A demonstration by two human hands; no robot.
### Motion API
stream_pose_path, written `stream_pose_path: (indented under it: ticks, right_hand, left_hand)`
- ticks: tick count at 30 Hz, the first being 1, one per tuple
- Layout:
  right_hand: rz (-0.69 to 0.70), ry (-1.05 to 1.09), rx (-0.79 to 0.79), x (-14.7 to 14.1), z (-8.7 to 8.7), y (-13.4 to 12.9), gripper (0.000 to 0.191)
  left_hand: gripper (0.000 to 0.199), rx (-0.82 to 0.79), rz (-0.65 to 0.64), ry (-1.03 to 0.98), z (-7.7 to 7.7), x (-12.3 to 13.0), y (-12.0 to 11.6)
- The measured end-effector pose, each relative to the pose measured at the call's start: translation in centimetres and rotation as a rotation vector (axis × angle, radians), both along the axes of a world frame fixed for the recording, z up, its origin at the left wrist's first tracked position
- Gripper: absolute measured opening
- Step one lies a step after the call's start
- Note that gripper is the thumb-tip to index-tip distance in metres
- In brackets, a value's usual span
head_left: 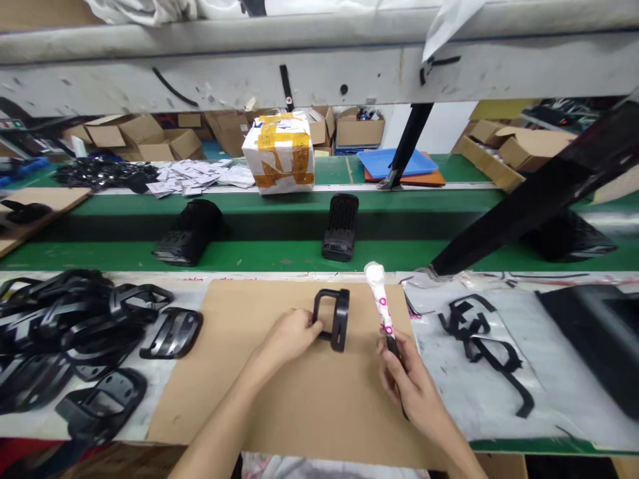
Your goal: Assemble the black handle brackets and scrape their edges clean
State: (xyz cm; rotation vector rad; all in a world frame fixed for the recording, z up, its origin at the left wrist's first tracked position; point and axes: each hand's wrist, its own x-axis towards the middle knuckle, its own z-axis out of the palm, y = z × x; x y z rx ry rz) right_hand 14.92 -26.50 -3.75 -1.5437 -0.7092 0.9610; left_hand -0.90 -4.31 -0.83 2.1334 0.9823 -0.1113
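My left hand (294, 332) is closed on the left side of a black plastic frame (340, 320), which stands over the cardboard sheet (279, 399). My right hand (407, 369) grips the black handle of a tool (381, 299). Its upper part is wrapped in white material with pink print and ends in a rounded white head, so its exact kind is hidden. The head points up and away from me, to the right of the frame and apart from it.
Similar black frames (84, 319) are heaped at the left. Black strips (486, 339) lie on the right. Beyond, a green conveyor (269, 243) carries black parts (340, 226). A slanted black post (504, 193) and an overhead shelf (319, 73) stand ahead, with a taped white box (282, 154) behind.
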Motion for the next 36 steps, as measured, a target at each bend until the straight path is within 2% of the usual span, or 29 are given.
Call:
stream_pose_path:
  ticks: [3,6,9,12,15,18,22,26,30,36]
  right_hand:
    - [0.081,-0.013,0.024,-1.4,2.1,0.7,0.042]
    - [0.153,-0.070,0.001,-3.0,2.6,1.7,0.046]
    - [0.110,-0.078,-0.041,-3.7,2.0,2.5,0.027]
    - [0.067,-0.084,0.018,-3.4,1.9,2.9,0.032]
    - [0.020,-0.068,0.084,-3.0,2.7,3.0,0.037]
    - [0.009,0.059,0.070,-3.0,3.8,3.0,0.041]
    - [0.041,0.223,0.040,-3.4,5.0,3.1,0.046]
    - [0.053,0.310,0.014,-3.8,5.6,3.0,0.047]
    - [0.037,0.315,-0.003,-4.8,5.4,2.6,0.050]
    - [-0.154,0.131,0.064,-7.5,5.7,2.3,0.053]
  left_hand:
    - [0.033,-0.029,-0.028,0.044,1.1,-1.1,-1.7]
    - [0.034,-0.064,-0.006,0.039,1.5,-1.6,-3.0]
    - [0.044,-0.185,0.021,0.009,2.1,-2.4,-3.7]
    - [0.049,-0.339,0.000,-0.152,3.0,-3.7,-4.1]
    - [0.032,-0.372,-0.110,-0.323,2.9,-5.2,-4.6]
    - [0.015,-0.236,-0.105,-0.384,1.3,-5.9,-5.0]
    - [0.022,0.159,0.057,-0.546,-1.1,-4.5,-4.3]
    - [0.008,0.483,0.034,-0.587,-1.7,-2.2,-2.5]
    - [0.019,0.636,-0.072,-0.604,-1.5,-0.6,-1.3]
    - [0.022,0.662,-0.135,-0.715,-2.4,0.1,-1.8]
